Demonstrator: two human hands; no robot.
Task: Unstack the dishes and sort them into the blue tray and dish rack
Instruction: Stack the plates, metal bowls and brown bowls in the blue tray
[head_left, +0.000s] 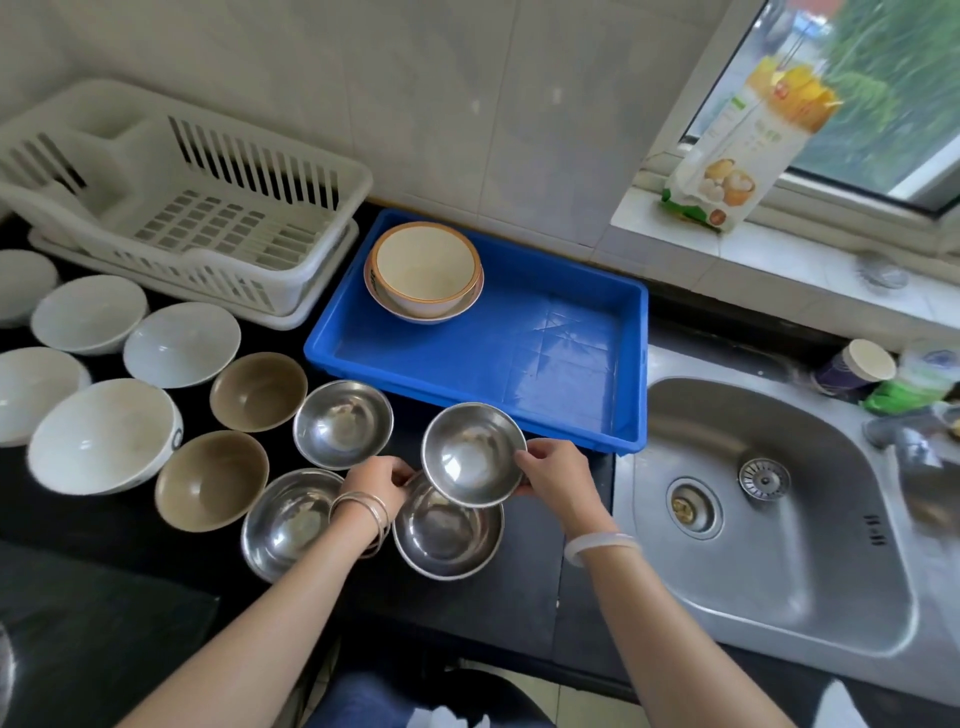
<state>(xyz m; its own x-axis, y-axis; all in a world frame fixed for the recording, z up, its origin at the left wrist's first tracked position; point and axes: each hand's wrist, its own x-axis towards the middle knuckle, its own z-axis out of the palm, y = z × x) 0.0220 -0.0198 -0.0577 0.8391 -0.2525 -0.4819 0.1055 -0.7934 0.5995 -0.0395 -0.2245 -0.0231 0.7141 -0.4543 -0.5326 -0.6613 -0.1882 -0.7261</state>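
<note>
the two bare forearms reach in from the bottom edge, the left wrist wearing thin metal bangles (363, 514) and the right a pale bracelet (597, 543). the right hand (550, 475) pinches the right rim of a raised steel bowl (471, 453), its fingers closed on the edge, while the left hand (376, 480) has its fingers curled narrow at the rim of the lower steel bowl (448, 530), which sits on the dark counter (509, 587) just beneath the raised one. the raised bowl is tilted toward the camera and overlaps the lower bowl's far rim. two more steel bowls (343, 423) rest on the counter to the left, beside two brown bowls (258, 391) and several white bowls (101, 435). behind them stands the blue tray (571, 364), holding a cream bowl nested in a second bowl (425, 270) at its far left corner. the white dish rack (182, 197) sits to the tray's left against the wall. a steel sink (769, 519) lies to the right.
</note>
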